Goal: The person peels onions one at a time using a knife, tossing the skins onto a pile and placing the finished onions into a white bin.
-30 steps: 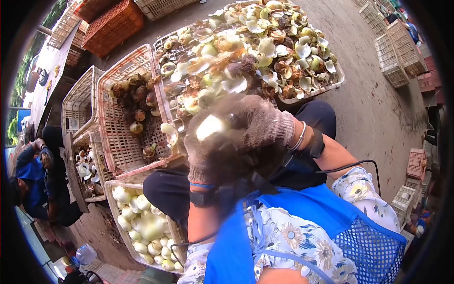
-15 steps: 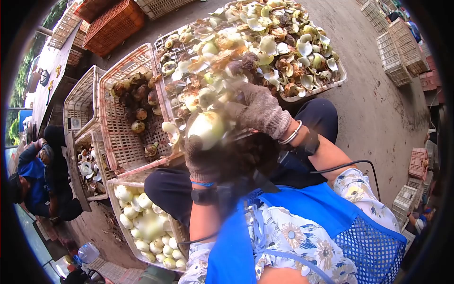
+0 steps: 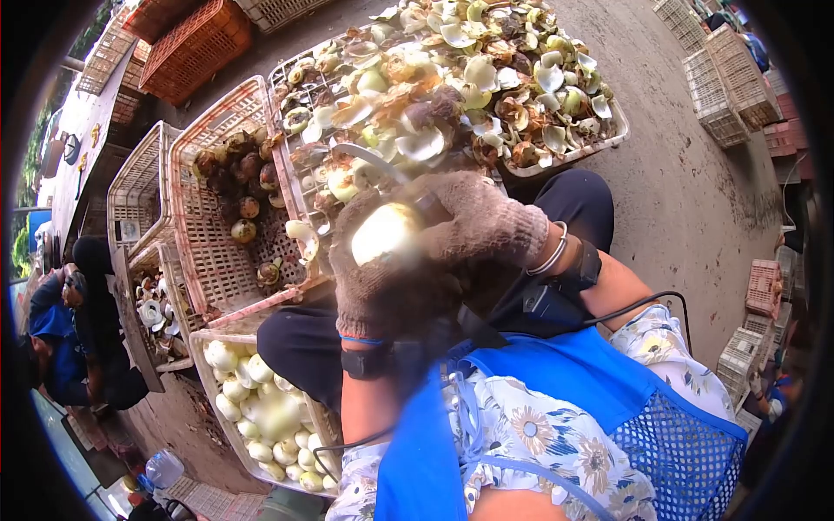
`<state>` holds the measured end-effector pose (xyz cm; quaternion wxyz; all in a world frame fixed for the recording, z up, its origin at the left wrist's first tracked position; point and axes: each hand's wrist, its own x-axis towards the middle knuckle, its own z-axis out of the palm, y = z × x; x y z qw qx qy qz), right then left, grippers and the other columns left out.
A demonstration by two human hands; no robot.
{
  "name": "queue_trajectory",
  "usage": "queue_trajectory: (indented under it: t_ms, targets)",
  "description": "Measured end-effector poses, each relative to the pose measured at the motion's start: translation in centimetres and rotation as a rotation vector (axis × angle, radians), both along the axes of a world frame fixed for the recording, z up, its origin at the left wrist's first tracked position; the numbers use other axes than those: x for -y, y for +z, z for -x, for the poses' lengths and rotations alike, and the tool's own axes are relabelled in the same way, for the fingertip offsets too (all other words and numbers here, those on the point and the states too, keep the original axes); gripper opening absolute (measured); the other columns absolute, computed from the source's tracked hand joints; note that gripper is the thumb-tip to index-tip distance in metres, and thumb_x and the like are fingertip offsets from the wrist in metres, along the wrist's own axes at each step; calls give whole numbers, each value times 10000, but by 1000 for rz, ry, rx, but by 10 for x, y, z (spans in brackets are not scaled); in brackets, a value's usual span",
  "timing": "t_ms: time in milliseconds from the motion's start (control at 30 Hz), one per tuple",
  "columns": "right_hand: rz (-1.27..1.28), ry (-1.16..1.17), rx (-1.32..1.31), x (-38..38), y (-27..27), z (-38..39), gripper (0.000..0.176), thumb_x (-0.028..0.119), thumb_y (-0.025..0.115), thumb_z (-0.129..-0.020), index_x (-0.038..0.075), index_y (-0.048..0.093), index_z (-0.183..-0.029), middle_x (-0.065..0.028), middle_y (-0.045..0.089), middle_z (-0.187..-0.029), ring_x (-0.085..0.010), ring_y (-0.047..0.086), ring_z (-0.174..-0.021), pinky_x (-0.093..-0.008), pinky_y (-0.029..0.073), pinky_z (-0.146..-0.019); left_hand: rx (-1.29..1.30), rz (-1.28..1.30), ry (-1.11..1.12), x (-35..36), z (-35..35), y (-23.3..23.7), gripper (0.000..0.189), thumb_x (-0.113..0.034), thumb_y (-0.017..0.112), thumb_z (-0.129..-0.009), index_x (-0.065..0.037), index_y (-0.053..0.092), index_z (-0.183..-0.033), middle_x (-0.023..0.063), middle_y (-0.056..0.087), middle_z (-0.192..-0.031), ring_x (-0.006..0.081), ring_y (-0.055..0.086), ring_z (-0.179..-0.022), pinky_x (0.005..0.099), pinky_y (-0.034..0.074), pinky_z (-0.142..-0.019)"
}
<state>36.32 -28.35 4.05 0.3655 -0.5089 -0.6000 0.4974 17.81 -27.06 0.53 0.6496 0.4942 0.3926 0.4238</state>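
My left hand [image 3: 369,278], in a brown knit glove, is wrapped round a peeled white onion [image 3: 387,233]. My gloved right hand [image 3: 486,217] is closed on a knife close beside the onion; its curved blade [image 3: 369,160] points up and left over the peelings. Beyond my hands, a wide crate [image 3: 624,130] is heaped with onion skins and peel [image 3: 478,74]. Left of it, a pinkish crate [image 3: 195,234] holds unpeeled brown onions [image 3: 244,208]. Peeled onions [image 3: 261,369] fill a crate [image 3: 211,417] at the lower left.
Another crate [image 3: 139,187] stands farther left, near a container of peelings [image 3: 152,313]. A person in blue [image 3: 56,308] sits at the far left. Orange crates [image 3: 193,52] are at the upper left, and stacked crates [image 3: 725,82] at the right. A black cable [image 3: 643,300] hangs by my right arm.
My right hand has moved slightly down and closer to the onion, and the knife blade now shows clearly. The onion has turned in my left hand. The whole view has shifted a little.
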Motion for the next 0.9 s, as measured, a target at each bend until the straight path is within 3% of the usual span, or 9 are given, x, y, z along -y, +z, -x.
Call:
queue_trajectory:
  t_ms: [133,367,467,567,633,733,800,867,900]
  targets:
    - [-75,11,117,0,-6,-4,331,211,649,-720,-7,584,-961,-215,621,-825,-364,599,-763,-434,473,-683,-19,-47,-6,0,-6,1,933,-381,818,-555,37,461,-1309,152,566,-1188,264,577,-1086,390,497,-926]
    - [-1,-42,82,-2,-23,0,310,153,611,-723,-23,595,-978,-230,629,-823,-354,611,-762,-413,497,-705,-138,-86,-4,6,-6,-8,946,-423,809,-548,32,466,-1303,148,571,-1179,256,581,-1070,385,498,-914]
    - [4,-62,-33,-2,-53,1,280,141,615,-732,-27,608,-956,-225,639,-828,-300,627,-738,-382,511,-692,-130,-87,-2,8,-3,-27,959,-426,810,-543,24,460,-1314,148,569,-1180,260,585,-1064,388,507,-901]
    - [-65,-31,82,-1,-74,2,271,139,646,-738,-20,626,-956,-171,665,-819,-208,626,-719,-343,518,-668,-96,-13,-1,13,-2,-32,969,-422,813,-543,18,451,-1327,149,561,-1190,266,586,-1063,388,518,-888]
    - [257,-116,-260,0,-76,2,280,139,684,-727,-7,643,-963,-108,676,-797,-148,611,-710,-317,520,-652,33,84,-1,18,-1,-37,997,-412,817,-548,2,417,-1361,159,539,-1221,274,583,-1072,386,532,-874]
    - [239,-89,-114,0,-89,-3,264,129,701,-712,0,655,-938,-68,674,-783,-115,593,-717,-307,516,-642,99,137,-26,19,-2,-47,998,-394,807,-578,-16,373,-1394,167,531,-1224,284,583,-1072,391,536,-866]
    - [134,-48,33,-8,-93,1,242,123,691,-708,0,662,-914,-100,680,-794,-149,608,-709,-321,517,-658,242,213,-43,20,-4,-56,988,-367,794,-613,-31,332,-1419,173,535,-1211,287,591,-1047,388,545,-834]
    - [277,-206,72,-1,-81,5,226,124,673,-707,1,667,-897,-150,678,-798,-215,628,-723,-337,517,-687,405,262,37,21,-8,-59,964,-349,782,-633,-28,325,-1418,175,541,-1197,287,596,-1025,382,550,-794]
    - [234,-239,115,1,-76,8,237,126,650,-715,11,652,-922,-183,656,-806,-305,633,-757,-379,510,-705,370,253,84,18,-8,-58,861,-302,767,-678,-23,369,-1390,157,552,-1179,262,601,-980,358,543,-774]
